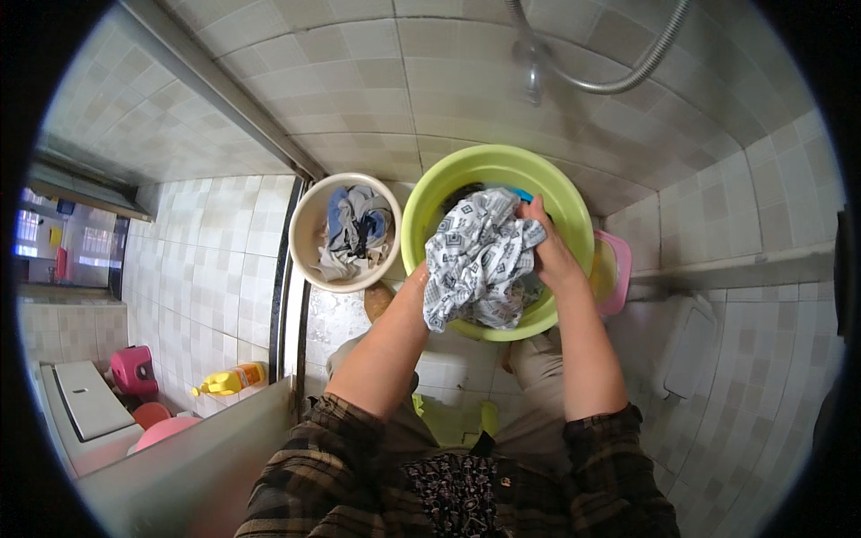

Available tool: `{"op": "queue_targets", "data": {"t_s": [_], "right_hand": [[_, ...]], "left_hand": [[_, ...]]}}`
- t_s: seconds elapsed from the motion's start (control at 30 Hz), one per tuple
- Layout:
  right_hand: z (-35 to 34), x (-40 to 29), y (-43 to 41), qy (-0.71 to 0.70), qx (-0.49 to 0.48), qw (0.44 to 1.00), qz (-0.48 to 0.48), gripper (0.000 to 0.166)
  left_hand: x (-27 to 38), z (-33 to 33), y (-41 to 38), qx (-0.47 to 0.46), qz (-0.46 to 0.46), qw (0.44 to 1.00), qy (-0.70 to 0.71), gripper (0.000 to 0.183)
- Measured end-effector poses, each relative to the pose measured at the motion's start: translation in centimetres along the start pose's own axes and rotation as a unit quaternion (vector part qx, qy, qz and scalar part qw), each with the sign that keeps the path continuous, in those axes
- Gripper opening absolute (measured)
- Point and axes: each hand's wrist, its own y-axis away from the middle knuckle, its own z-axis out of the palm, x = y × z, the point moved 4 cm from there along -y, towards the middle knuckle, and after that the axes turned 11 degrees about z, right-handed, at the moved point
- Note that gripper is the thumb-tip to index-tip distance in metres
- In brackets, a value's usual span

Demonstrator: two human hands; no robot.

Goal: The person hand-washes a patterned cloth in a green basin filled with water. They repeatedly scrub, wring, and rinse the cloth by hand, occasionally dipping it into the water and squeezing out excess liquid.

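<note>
A bunched white cloth garment (479, 262) with a dark diamond print is held over a large lime-green plastic basin (498, 161). My right hand (548, 245) grips its right side, fingers partly tucked behind the folds. The fabric covers most of my left hand (422, 274), which supports it from the left. Inside the basin, behind the garment, dark cloth (461, 195) and a bit of something blue (522, 194) show. To the left stands a smaller cream basin (301, 235), with grey and blue crumpled clothes (360, 218) in it.
A pink basin (622, 272) is partly tucked behind the green one. A metal shower hose (625, 87) hangs from the tiled wall. Beyond the door track (290, 302) lie a yellow bottle (232, 380) and a pink stool (133, 370). A glass panel (202, 471) stands at lower left.
</note>
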Motion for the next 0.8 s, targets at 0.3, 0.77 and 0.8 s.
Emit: {"op": "queue_targets", "data": {"t_s": [0.3, 0.77, 0.8], "right_hand": [[-0.1, -2.7, 1.6, 0.064, -0.069, 0.991, -0.090, 0.062], [-5.8, -3.0, 2.1, -0.114, 0.359, 0.906, -0.192, 0.023], [-5.8, -3.3, 2.6, -0.124, 0.386, 0.895, -0.185, 0.023]], "left_hand": [[2.0, 3.1, -0.2, -0.120, 0.080, 0.984, -0.103, 0.034], [0.2, 1.3, -0.2, -0.097, 0.089, 0.796, -0.591, 0.035], [0.8, 1.5, -0.3, -0.033, 0.124, 0.740, -0.660, 0.026]]}}
